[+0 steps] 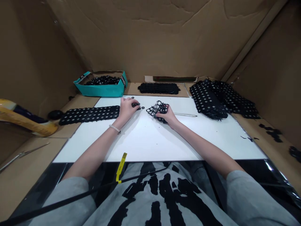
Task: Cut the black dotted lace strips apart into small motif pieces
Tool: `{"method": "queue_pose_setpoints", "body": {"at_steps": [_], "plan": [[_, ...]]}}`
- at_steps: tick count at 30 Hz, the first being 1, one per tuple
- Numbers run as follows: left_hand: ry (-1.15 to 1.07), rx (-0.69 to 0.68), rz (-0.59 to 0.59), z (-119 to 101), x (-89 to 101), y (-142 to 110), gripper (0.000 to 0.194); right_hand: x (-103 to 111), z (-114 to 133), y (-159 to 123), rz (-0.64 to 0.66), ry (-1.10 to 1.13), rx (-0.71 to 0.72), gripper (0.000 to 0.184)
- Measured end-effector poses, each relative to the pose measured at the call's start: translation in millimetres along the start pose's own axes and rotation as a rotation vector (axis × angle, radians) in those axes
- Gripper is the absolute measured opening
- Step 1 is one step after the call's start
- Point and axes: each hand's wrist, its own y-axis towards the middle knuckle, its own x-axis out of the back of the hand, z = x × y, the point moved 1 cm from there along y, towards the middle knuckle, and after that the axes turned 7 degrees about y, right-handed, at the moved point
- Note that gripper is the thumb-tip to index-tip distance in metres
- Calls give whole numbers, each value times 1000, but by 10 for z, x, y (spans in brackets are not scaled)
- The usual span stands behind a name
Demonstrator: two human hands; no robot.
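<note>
My left hand [127, 109] is curled over a small cluster of black rings [135, 104], thumb and fingers closed about them at the white board. Two single black rings lie loose beside it, one [143, 107] to the right and one [133, 97] behind. Bunched in my right hand [169, 116] is a piece of black netting [153, 110] with round holes, its open mesh spreading left toward the rings. Some of the netting is hidden by the fingers. A black strip with round holes [90, 115] lies flat, its right end at my left hand.
A teal box [101, 90] of black rings stands at the back left. Folded black strips [158, 88] lie behind, with a larger pile [208, 99] at right. A pen [187, 115] lies by my right hand, scissors [22, 154] at far left, near a yellow packet [28, 121]. Cardboard walls surround the board.
</note>
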Motion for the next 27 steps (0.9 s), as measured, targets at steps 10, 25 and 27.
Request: {"method": "queue_pose_setpoints", "body": {"at_steps": [10, 25, 27], "plan": [[-195, -108, 220, -581, -104, -309, 23, -129, 130, -114, 73, 171, -54, 65], [-302, 201, 88, -191, -128, -87, 25, -46, 34, -39, 48, 10, 31, 64], [-240, 224, -7, -15, -92, -16, 22, -35, 36, -33, 28, 3, 28, 65]]}}
